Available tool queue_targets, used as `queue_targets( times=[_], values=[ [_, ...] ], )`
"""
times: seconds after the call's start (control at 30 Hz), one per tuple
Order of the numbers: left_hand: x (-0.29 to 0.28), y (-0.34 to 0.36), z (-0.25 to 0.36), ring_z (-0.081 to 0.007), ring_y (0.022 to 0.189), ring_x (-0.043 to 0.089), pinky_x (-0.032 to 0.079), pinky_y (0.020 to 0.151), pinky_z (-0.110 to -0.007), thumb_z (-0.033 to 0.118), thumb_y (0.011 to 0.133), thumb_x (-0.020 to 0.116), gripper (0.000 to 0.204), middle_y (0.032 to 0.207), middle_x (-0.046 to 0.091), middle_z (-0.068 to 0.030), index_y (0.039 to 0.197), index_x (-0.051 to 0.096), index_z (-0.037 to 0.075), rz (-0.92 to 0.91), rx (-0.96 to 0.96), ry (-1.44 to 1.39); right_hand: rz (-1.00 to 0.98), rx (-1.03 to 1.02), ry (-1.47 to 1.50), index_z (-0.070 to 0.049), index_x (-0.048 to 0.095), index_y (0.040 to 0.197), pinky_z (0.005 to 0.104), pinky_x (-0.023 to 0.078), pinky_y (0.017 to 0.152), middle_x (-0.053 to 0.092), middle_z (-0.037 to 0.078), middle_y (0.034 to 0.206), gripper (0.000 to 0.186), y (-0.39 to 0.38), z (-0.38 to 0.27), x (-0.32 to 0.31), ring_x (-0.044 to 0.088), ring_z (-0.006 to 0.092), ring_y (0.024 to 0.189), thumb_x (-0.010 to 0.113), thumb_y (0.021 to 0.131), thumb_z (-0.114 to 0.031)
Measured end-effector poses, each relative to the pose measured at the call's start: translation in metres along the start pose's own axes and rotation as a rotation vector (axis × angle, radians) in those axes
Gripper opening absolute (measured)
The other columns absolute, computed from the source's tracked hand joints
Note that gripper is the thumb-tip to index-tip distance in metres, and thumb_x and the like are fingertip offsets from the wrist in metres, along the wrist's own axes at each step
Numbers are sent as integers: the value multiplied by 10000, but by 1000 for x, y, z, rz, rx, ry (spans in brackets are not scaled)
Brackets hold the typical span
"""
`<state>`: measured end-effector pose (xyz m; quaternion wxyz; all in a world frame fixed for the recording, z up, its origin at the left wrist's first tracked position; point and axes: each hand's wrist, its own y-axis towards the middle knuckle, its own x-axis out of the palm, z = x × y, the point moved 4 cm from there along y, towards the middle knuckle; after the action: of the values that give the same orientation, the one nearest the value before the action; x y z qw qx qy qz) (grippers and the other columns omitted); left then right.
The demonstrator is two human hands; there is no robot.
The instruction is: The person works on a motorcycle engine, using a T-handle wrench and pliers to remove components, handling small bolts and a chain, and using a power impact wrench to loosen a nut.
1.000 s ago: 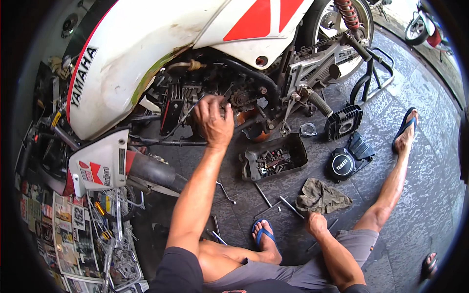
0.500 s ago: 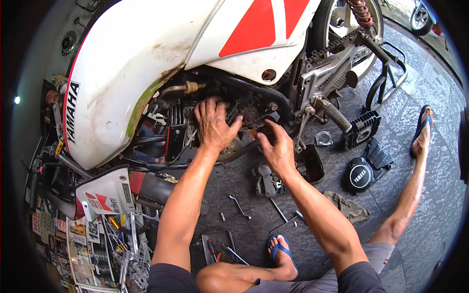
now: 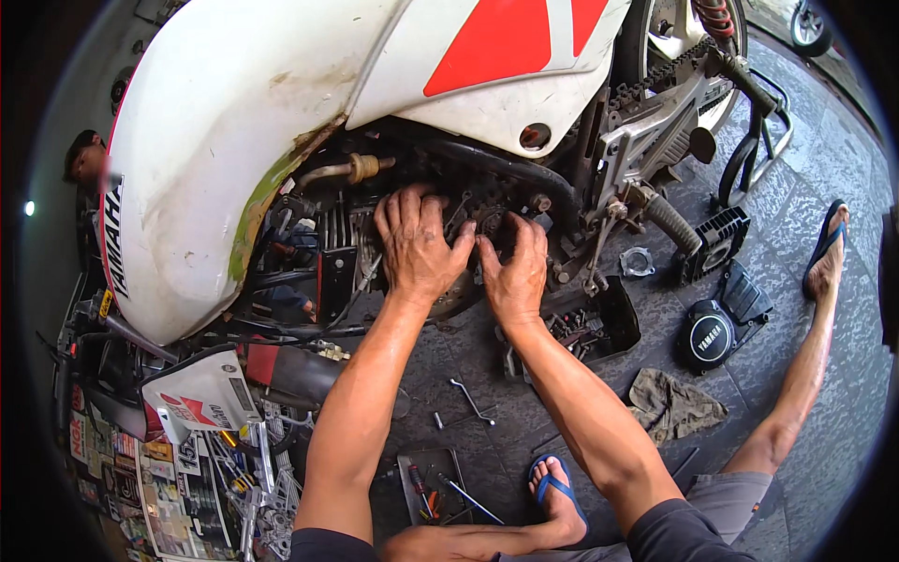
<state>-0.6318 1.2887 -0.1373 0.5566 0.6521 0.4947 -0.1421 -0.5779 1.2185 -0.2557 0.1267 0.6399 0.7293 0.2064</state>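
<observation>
My left hand (image 3: 417, 244) is in the exposed engine (image 3: 351, 248) of a white motorcycle with red panels (image 3: 234, 122), fingers bent over a dark part; what they grip is hidden. Just to its right, my right hand (image 3: 513, 267) curls its fingers at the engine below the dark sprocket (image 3: 489, 217), its grip also hidden. A small wrench (image 3: 459, 208) shows between them. Above my left hand runs a pipe stub with a brass-coloured fitting (image 3: 363, 167).
Floor pieces: parts bin (image 3: 613, 318), finned cylinder (image 3: 712, 244), round cover (image 3: 707, 335), rag (image 3: 670, 407), T-wrench (image 3: 473, 403), tool tray (image 3: 426, 478). Cluttered shelving (image 3: 169, 482) is at lower left. Another person's head (image 3: 86, 159) shows at far left, a parked scooter (image 3: 810, 28) at upper right.
My right hand has risen from beside the rag to the engine, closing in beside my left hand, which shifted slightly. The view has shifted; the other person's head shows more now.
</observation>
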Motion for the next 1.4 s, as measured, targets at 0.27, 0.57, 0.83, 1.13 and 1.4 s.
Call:
queue_targets(
  times=[0.27, 0.57, 0.83, 1.13, 1.4],
  values=[
    [-4, 2, 4, -357, 1092, 478, 321, 1001, -503, 284, 685, 770, 404, 1084, 539, -154, 961, 616, 32, -3, 0, -20, -38, -5, -9, 23, 521, 1199, 455, 438, 917, 549, 225, 1103, 494, 1, 2, 2, 526, 408, 1049, 743, 789, -141],
    [-1, 0, 3, -359, 1092, 474, 318, 1003, -506, 277, 694, 767, 400, 1089, 537, -160, 968, 619, 27, -1, 15, -21, -46, 30, 53, 17, 538, 1113, 462, 435, 878, 547, 212, 1035, 403, 6, 0, 0, 528, 401, 992, 732, 789, -124],
    [0, 1, 3, -355, 1077, 483, 321, 995, -501, 272, 686, 772, 395, 1073, 542, -156, 955, 609, 32, 6, 10, -14, -57, 14, 105, 21, 520, 1082, 460, 440, 846, 535, 209, 995, 357, 8, 6, 3, 528, 400, 947, 706, 803, -102],
    [0, -1, 0, -350, 1059, 494, 336, 979, -500, 267, 681, 771, 379, 1066, 545, -156, 932, 614, 31, 17, 11, 6, -70, 56, 136, 26, 510, 1096, 457, 458, 815, 534, 210, 999, 357, 3, 1, 6, 545, 399, 936, 698, 813, -85],
    [3, 2, 3, -351, 1036, 500, 343, 968, -500, 282, 680, 770, 388, 1043, 542, -160, 926, 611, 28, 18, 30, 15, -23, 152, 163, 26, 507, 1098, 458, 464, 814, 540, 216, 1003, 345, 3, 0, 7, 558, 400, 945, 685, 819, -69]
  ],
)
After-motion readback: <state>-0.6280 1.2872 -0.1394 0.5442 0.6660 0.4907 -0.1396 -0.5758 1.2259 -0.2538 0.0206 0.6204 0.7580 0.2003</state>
